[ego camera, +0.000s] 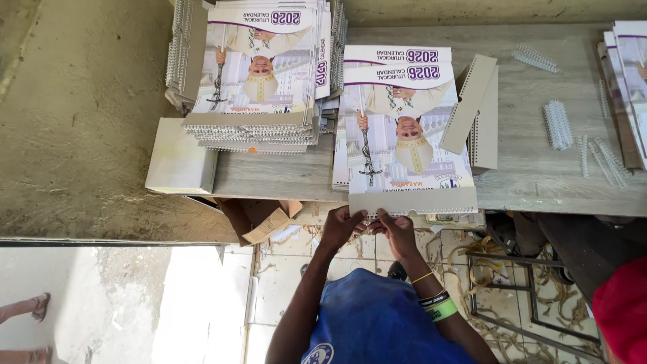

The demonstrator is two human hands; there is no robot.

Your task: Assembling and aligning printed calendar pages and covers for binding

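Head view looks straight down at your two hands meeting at the near edge of the counter (539, 182), where one wall calendar (404, 135) lies on top of a short pile. Your left hand (341, 226) and your right hand (397, 229) sit side by side, touching, with the fingers of both curled onto the grey binding strip (411, 201) along the calendar's near edge; they pinch that strip rather than lie flat or open. The calendar overhangs the counter edge slightly towards you. To its left stands one taller stack of bound calendars (259, 74), spiral edges facing you, with one pale board (178, 158) jutting out beneath it over the counter's corner. Just right of your calendar, two grey backing boards (475, 108) lean against each other, the upper one tilted. Further right, loose white wire binding combs (558, 125) lie scattered: I count about five, one near the far edge, one bundle in the middle, three thinner ones beside the right-hand pile. A third pile of printed sheets (630, 74) sits at the right edge, partly cut off. Your right wrist carries three bands (435, 300). On the floor below the counter lies one open cardboard box (263, 219).
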